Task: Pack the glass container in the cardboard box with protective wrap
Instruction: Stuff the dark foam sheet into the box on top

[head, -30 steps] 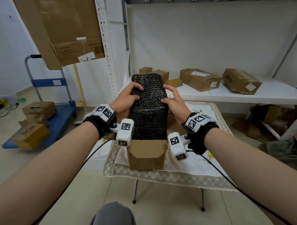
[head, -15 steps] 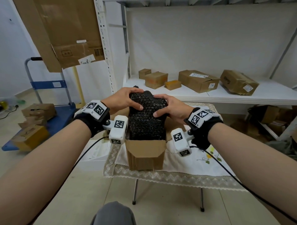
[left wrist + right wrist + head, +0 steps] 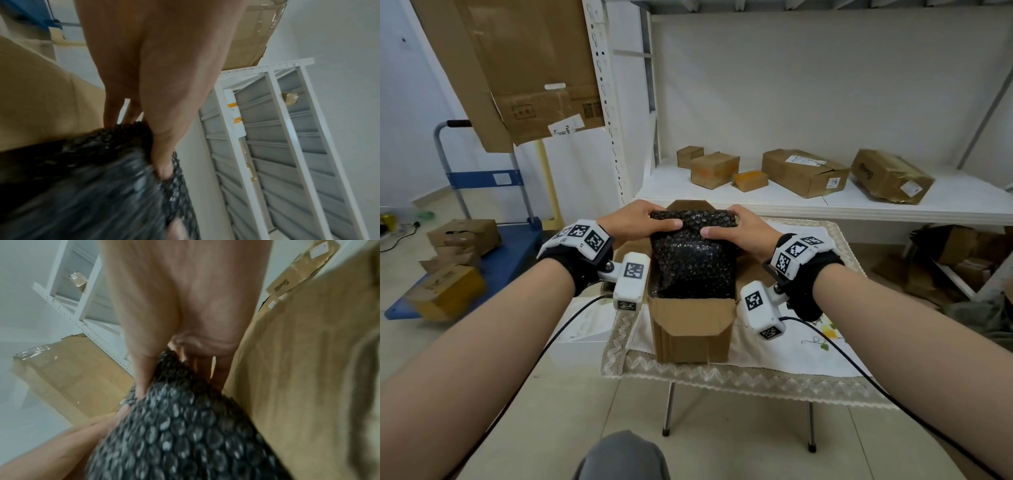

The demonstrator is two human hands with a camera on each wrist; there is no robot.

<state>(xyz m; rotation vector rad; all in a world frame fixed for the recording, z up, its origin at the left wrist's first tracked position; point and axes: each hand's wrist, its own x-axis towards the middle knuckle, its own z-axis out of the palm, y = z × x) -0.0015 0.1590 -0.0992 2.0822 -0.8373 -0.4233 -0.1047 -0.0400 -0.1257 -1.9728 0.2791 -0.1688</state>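
A bundle wrapped in black bubble wrap stands partly inside the open cardboard box on the small table. The glass container itself is hidden under the wrap. My left hand grips the bundle's top left corner, thumb on the near face. My right hand grips the top right corner the same way. In the left wrist view the thumb digs into the wrap beside a box flap. In the right wrist view fingers clasp the bubble wrap against the box wall.
The box sits on a white embroidered cloth over a small metal-legged table. A white shelf behind holds several cardboard boxes. A blue trolley with boxes stands to the left. My knee shows at the bottom.
Both hands have pushed the wrapped bundle down into the box; its top has dropped from well above the flaps to near the box's rim.
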